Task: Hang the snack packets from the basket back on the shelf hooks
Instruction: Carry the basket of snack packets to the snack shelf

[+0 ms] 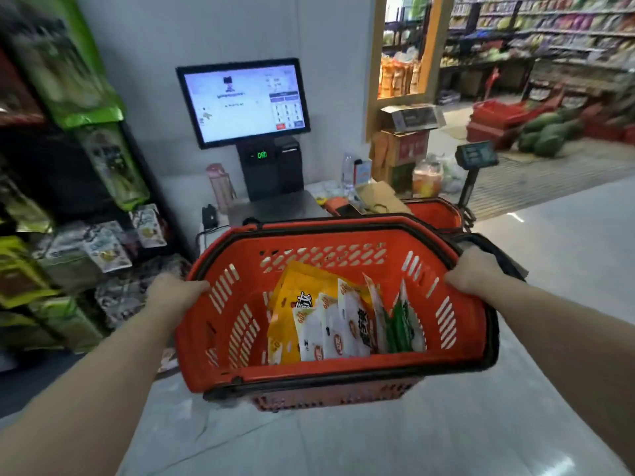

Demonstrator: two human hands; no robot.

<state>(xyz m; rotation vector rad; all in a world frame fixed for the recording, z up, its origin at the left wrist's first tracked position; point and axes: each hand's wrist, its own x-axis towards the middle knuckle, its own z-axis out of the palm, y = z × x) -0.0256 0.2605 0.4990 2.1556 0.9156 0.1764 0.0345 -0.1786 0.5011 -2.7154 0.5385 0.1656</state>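
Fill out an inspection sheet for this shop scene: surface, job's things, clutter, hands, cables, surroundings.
Surface: pale tiled floor under the basket; checkout counter behind it.
Job's things: red basket held up by both ends; yellow packets, white packets and a green packet stand inside. Snack rack at left holds hanging packets.
Clutter: pink bottle, clear bottle, cardboard box on the counter.
Hands: left hand grips the left rim; right hand grips the right rim and black handle.
Cables: black cable runs from a small device on the counter.
Surroundings: lit screen, second red basket, watermelons, stocked shelves.
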